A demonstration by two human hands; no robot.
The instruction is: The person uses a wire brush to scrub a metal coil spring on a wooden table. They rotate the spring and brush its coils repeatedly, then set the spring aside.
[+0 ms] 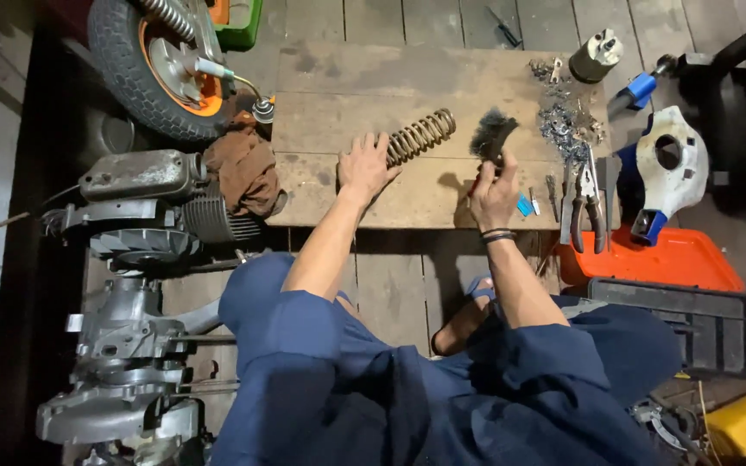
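Left hand (364, 166): lies flat on the wooden board (338, 121), fingers spread apart, fingertips touching the near end of the coil spring (420, 135).
Coil spring: rusty-tan, lying on its side on the board, slanting up and to the right from the left hand; its far end is free.
Right hand (494, 194): fingers closed around the red handle of a brush (492, 136), whose dark bristle head stands just above the hand and just right of the spring's far end without touching it; a dark band circles the wrist.
Right of the brush: a small blue piece (524, 205) and a slim metal bit on the board, then a pair of pliers (584, 203) at the board's edge.
Far right corner of the board: a heap of small metal parts (567, 125) and a grey cylinder (596, 56).
Off the board, right: a white housing with a round hole (671, 160), an orange tray (662, 259) and a black tray (692, 315).
Left of the board: a brown rag (243, 168) draped beside a finned engine (144, 216), and a wheel with an orange rim (161, 65) at the top.
Between hands and spring: nothing lies in the way.
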